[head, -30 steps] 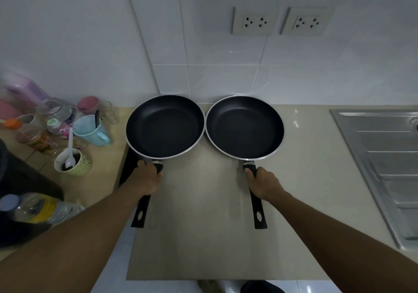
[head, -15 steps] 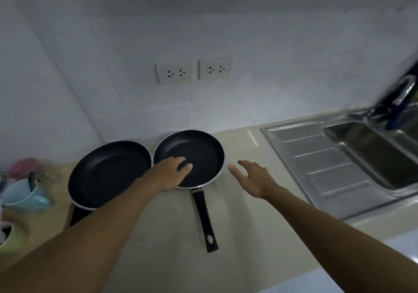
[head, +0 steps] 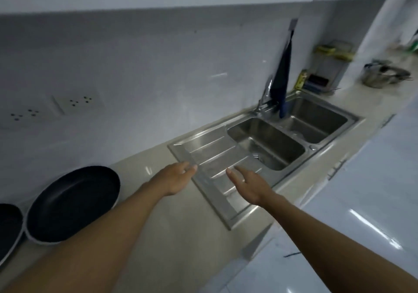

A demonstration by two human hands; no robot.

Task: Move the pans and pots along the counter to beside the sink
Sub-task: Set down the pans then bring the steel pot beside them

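Left hand [head: 175, 178] & right hand [head: 247, 183] spread wide, empty, over sink [head: 212, 150] drainboard; pans [head: 72, 203] at 8 o'clock on table [head: 192, 229].

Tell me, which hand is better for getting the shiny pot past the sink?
Likely the right hand: it is open, hovers over the drainboard and lies nearer the steel pot. The left hand, also open, is farther from it.

At 8 o'clock the left edge cuts off the outer pan [head: 8, 227], and the left forearm [head: 101, 236] covers the near rim of the inner pan [head: 67, 204]. The steel pot [head: 381, 77] at 2 o'clock is blurred.
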